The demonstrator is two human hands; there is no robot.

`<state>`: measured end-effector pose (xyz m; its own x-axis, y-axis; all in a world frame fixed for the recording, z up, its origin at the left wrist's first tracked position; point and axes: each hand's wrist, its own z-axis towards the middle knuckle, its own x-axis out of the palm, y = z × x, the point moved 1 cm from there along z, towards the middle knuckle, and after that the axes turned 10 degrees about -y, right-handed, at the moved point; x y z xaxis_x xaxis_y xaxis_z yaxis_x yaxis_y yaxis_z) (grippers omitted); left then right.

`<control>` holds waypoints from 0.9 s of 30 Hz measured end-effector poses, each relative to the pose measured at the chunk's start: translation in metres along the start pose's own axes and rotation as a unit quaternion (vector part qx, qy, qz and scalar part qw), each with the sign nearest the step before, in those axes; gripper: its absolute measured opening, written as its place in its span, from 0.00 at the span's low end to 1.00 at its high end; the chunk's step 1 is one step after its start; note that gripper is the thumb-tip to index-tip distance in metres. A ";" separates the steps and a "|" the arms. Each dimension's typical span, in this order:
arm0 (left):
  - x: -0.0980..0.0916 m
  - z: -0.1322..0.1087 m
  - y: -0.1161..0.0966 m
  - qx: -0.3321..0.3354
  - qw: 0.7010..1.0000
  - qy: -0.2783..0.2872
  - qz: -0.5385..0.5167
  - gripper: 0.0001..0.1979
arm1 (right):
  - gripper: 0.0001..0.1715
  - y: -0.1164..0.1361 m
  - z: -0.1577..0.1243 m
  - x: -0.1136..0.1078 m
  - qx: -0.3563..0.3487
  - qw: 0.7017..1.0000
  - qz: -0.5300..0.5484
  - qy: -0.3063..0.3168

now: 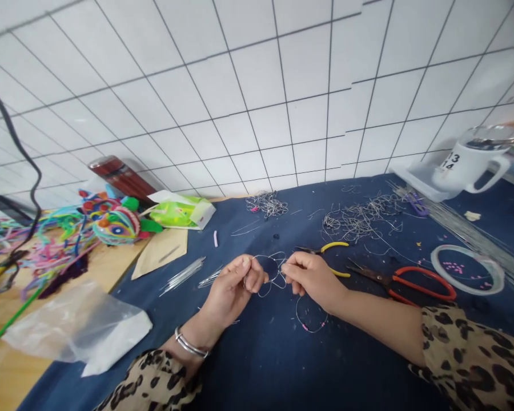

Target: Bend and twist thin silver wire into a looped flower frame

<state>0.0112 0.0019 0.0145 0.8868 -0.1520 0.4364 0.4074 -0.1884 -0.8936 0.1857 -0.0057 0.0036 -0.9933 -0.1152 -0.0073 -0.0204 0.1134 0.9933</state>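
My left hand and my right hand meet over the dark blue cloth, each pinching one side of a thin looped silver wire shape. Both sets of fingers are closed on the wire. A trailing wire loop with a few pink beads lies under my right wrist. A silver bangle sits on my left wrist. Both sleeves are leopard print.
Yellow-handled pliers and red-handled scissors lie right of my hands. Wire scraps, straight wire bundles, a tape roll with pink beads, a white mug, a clear bag and colourful pipe-cleaner crafts surround them.
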 end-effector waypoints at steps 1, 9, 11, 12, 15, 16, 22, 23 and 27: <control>-0.001 0.001 0.000 -0.014 1.000 0.001 0.006 0.14 | 0.13 0.000 0.000 -0.001 -0.005 1.000 -0.006 -0.003; -0.008 0.005 -0.002 -0.078 0.996 0.006 0.039 0.13 | 0.12 0.007 -0.003 -0.004 -0.090 0.993 -0.073 -0.027; -0.008 0.006 -0.003 -0.083 0.995 0.013 0.046 0.13 | 0.12 0.007 -0.004 -0.003 -0.102 0.992 -0.075 -0.024; -0.008 0.006 -0.003 -0.082 0.995 0.016 0.049 0.13 | 0.12 0.007 -0.004 -0.003 -0.104 0.992 -0.072 -0.017; -0.008 0.006 -0.002 -0.072 0.996 0.014 0.055 0.12 | 0.12 0.007 -0.002 -0.003 -0.095 0.994 -0.049 0.016; -0.008 0.006 -0.002 -0.069 0.996 0.012 0.057 0.12 | 0.12 0.006 -0.001 -0.003 -0.091 0.995 -0.043 0.026; -0.008 0.004 0.002 -0.066 0.996 0.011 0.063 0.11 | 0.11 0.003 0.005 -0.005 -0.050 0.996 0.008 0.075; -0.008 0.004 0.002 -0.068 0.995 0.014 0.066 0.11 | 0.11 0.003 0.006 -0.005 -0.045 0.996 0.015 0.080; -0.009 0.004 0.000 -0.087 0.992 0.033 0.090 0.11 | 0.11 0.003 0.004 -0.006 -0.048 0.996 -0.011 0.081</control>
<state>0.0040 0.0069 0.0101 0.9232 -0.2600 0.2830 0.1955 -0.3164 -0.9283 0.1910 -0.0005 0.0064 -0.9612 -0.2754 -0.0182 -0.0235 0.0160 0.9996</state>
